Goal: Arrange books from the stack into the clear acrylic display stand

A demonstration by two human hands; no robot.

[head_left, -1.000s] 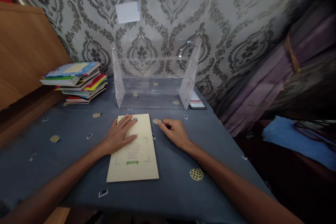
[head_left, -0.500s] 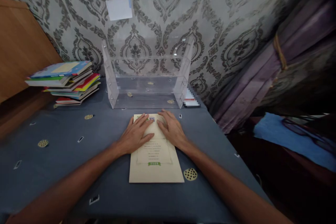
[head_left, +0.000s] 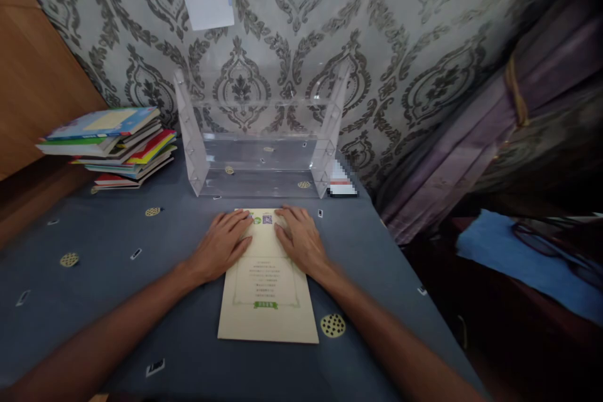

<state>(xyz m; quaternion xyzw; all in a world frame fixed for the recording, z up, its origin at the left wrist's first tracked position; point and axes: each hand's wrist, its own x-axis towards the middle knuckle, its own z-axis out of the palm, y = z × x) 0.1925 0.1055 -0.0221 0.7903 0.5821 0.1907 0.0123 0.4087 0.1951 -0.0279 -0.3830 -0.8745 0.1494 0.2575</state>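
A cream-coloured thin book (head_left: 268, 323) lies flat on the table, its printed text and green banner upside down to me. My left hand (head_left: 223, 244) rests on the upper left part of the book, fingers stretched out and reaching over its left edge. On the upper right part lies my right hand (head_left: 302, 242), also flat, with its fingers extended and its thumb pointing inward. Between the two hands a small square code and a green mark show at the book's far end. Just beyond stands a clear acrylic rack (head_left: 261, 182) with several tiers.
A stack of books (head_left: 115, 144) sits at the back left beside a wooden panel (head_left: 44, 88). Behind the rack's right side is a blurred-out item (head_left: 343, 179). Purple curtain (head_left: 452, 157) and a blue cloth (head_left: 527, 264) with glasses are beyond the table's right edge.
The view has shifted slightly. My left hand has slid outward toward the book's left edge, uncovering more of the cover between the hands. My right hand stays on the upper right part.
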